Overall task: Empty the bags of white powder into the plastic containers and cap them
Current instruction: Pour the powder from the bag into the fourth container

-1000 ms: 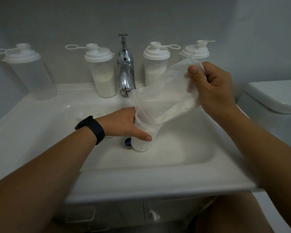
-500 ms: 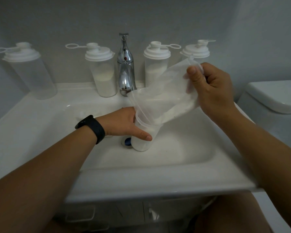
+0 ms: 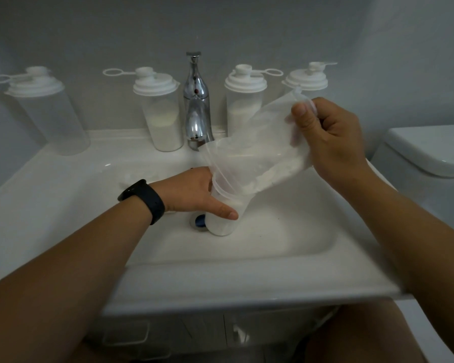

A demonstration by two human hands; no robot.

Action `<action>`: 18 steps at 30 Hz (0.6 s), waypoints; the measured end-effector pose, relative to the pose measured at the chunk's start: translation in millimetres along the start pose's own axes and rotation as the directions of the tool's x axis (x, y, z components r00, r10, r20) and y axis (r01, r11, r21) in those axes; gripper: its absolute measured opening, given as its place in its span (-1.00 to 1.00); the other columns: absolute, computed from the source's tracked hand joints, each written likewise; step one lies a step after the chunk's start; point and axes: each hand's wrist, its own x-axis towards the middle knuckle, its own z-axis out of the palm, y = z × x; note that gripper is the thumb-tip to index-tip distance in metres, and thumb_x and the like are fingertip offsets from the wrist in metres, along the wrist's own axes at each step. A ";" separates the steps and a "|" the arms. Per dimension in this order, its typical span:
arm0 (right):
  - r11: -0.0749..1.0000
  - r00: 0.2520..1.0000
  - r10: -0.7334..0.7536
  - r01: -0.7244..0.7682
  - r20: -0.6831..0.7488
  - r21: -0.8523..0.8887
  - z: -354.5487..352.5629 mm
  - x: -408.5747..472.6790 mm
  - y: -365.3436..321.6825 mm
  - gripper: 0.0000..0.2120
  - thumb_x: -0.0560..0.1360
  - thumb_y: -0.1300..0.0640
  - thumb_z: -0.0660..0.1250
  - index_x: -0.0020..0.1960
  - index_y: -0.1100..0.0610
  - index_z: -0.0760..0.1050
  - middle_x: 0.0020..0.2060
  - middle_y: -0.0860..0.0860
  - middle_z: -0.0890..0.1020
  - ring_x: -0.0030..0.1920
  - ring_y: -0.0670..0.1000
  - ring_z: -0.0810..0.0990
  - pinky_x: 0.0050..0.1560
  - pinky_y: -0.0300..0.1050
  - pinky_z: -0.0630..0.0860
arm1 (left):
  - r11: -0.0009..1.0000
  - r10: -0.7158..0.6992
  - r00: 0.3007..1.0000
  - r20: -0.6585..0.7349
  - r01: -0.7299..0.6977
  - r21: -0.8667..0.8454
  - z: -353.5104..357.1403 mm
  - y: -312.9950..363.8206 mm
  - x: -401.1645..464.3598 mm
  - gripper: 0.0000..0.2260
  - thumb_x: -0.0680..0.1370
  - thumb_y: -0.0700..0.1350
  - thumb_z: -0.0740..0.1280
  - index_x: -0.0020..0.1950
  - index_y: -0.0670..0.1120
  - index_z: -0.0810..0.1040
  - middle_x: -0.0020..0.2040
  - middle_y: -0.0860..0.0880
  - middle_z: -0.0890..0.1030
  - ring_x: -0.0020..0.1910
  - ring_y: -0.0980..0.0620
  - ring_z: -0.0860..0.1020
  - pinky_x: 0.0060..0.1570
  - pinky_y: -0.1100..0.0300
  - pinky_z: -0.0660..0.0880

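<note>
Four capped containers (image 3: 247, 100), one bag (image 3: 257, 153)

Dim grey wall (image 3: 247, 22); white sink (image 3: 63, 184), chrome tap (image 3: 195, 106), toilet (image 3: 430, 153).

Dim, soft grey light, glare on the chrome tap (image 3: 196, 111), wide-angle bending and softness at the edges

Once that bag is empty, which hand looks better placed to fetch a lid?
Probably the right hand: it only pinches the nearly spent bag and can drop it. The left hand grips the open container standing in the sink.
</note>
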 end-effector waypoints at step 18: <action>0.983 0.986 -0.155 0.147 -0.063 -0.112 -0.8 -1.4 -2.2 -0.52 0.65 -0.01 0.27 -0.22 0.40 0.46 -0.38 0.31 0.49 -0.35 -0.11 0.37 -0.34 -0.37 0.27 | 1.000 -0.006 1.000 0.006 0.006 0.004 -0.1 2.2 -1.2 -0.42 0.33 0.05 0.64 0.29 0.18 0.53 0.18 0.21 0.67 0.16 0.30 0.60 0.17 0.39 0.50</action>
